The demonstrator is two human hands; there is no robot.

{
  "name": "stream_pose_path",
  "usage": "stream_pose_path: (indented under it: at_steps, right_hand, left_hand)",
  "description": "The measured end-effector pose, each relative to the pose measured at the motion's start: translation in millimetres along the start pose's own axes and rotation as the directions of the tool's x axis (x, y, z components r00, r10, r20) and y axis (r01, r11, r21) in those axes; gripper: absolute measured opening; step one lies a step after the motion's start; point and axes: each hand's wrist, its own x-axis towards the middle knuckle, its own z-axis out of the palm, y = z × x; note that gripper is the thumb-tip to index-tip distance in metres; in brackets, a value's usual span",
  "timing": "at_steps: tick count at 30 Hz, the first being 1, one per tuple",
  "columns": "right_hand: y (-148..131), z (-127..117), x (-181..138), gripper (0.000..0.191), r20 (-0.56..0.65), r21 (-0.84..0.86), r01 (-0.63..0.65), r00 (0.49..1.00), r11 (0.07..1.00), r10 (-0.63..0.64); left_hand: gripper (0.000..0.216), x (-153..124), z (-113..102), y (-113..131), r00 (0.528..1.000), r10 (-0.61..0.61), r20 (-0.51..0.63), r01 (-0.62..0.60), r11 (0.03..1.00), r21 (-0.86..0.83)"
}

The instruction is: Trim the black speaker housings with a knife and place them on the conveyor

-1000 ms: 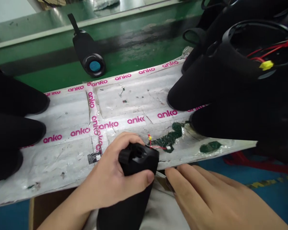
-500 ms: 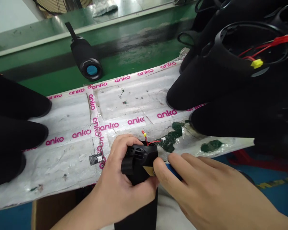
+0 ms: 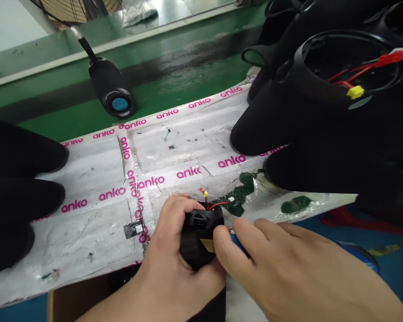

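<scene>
My left hand [image 3: 184, 264] is wrapped round the upper end of a black cylindrical speaker housing [image 3: 201, 223]. Thin wires [image 3: 206, 199] with red, yellow and white connectors stick out of its open top. My right hand [image 3: 272, 259] grips a blue-handled utility knife [image 3: 237, 241], fingers closed round it. The knife's flat, slanted blade [image 3: 206, 244] lies against the side of the housing, just below the vented rim. Whether the blade cuts in or only touches cannot be seen. The lower part of the housing is partly hidden by my left hand.
Several black speaker housings [image 3: 265, 112] stand close on the right, one with red wires and a yellow connector [image 3: 356, 92]. More stand at the left [image 3: 23, 147]. A speaker with a blue end [image 3: 107, 87] lies on the green surface [image 3: 174, 85] beyond the taped white table covering [image 3: 184, 143].
The housing and my left hand have shifted slightly right and down in view, and the housing's top has turned a little. The blade stays against its side. The whole view has shifted slightly.
</scene>
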Motion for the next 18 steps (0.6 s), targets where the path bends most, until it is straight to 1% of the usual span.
stream_pose_path:
  at_steps: [2, 4, 6, 10, 12, 15, 18]
  right_hand:
    - [-0.2, -0.5, 3.0, 0.031, -0.004, -0.005, 0.001, 1.0, 1.0, -0.001]
    - [0.7, -1.7, 4.9, 0.033, -0.011, 0.004, -0.008, 1.0, 1.0, 0.008]
    - [3.0, -3.0, 5.3, 0.039, -0.012, 0.027, -0.014, 1.0, 1.0, 0.014]
    - [10.0, -1.0, 1.8, 0.052, 0.005, 0.074, 0.022, 1.0, 0.997, -0.022]
    - [12.7, 2.6, -0.7, 0.054, -0.033, 0.086, 0.014, 0.999, 0.996, -0.011]
    - [13.2, 6.4, -2.7, 0.053, -0.045, 0.104, -0.011, 0.999, 0.995, 0.016]
    - [9.9, 5.1, -2.2, 0.049, -0.017, 0.098, 0.002, 1.0, 0.995, 0.0]
  left_hand:
    - [0.043, 0.9, 0.4, 1.0, 1.0, 0.003, 0.014, -0.003, 1.0, 0.014]
    - [0.041, 2.1, 0.1, 2.1, 0.999, -0.027, 0.03, 0.027, 1.0, 0.001]
    - [0.041, 3.1, -0.6, 2.7, 0.997, -0.063, 0.043, 0.064, 0.998, -0.013]
    - [0.039, 4.1, -1.2, 1.9, 0.997, -0.063, 0.034, 0.063, 0.998, -0.001]
    - [0.038, 4.2, -1.0, 1.2, 0.997, -0.068, 0.041, 0.069, 0.998, -0.013]
    - [0.039, 4.4, -1.0, 0.5, 0.997, -0.064, 0.045, 0.065, 0.997, -0.036]
    - [0.04, 4.4, -1.3, 0.0, 0.997, -0.063, 0.044, 0.065, 0.997, -0.036]
